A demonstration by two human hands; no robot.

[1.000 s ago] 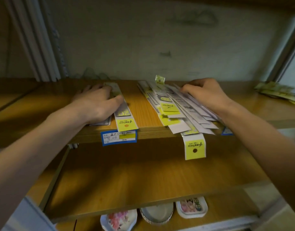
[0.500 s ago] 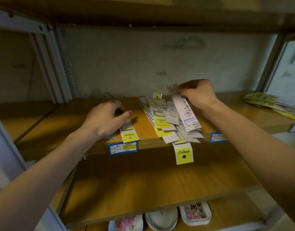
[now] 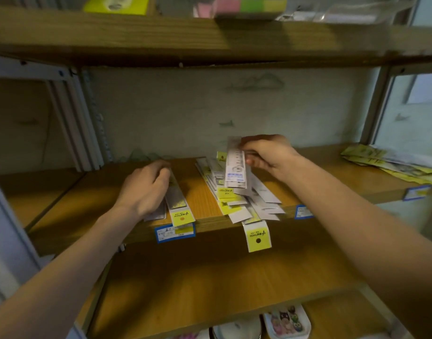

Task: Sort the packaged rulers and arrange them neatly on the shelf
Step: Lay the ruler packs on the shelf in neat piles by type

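A loose heap of packaged rulers (image 3: pixel 237 199) with white and yellow cards lies on the wooden shelf (image 3: pixel 202 189), some ends hanging over its front edge. My right hand (image 3: pixel 266 151) pinches one white packaged ruler (image 3: pixel 235 167) and holds it lifted and tilted above the heap. To the left, a small neat stack of rulers (image 3: pixel 177 204) lies lengthwise on the shelf. My left hand (image 3: pixel 144 187) rests on that stack, fingers curled over its far end; whether it grips a ruler is unclear.
A blue price label (image 3: pixel 174 232) sticks to the shelf's front edge, another (image 3: pixel 304 211) further right. More yellow packets (image 3: pixel 390 163) lie at the far right. A lower shelf board (image 3: pixel 210 285) juts out below, with small dishes (image 3: pixel 287 321) beneath. An upper shelf (image 3: pixel 210 42) hangs overhead.
My right hand has lifted one white ruler out of the heap and turned it more upright. My left hand stays on the left stack. The camera has tilted up.
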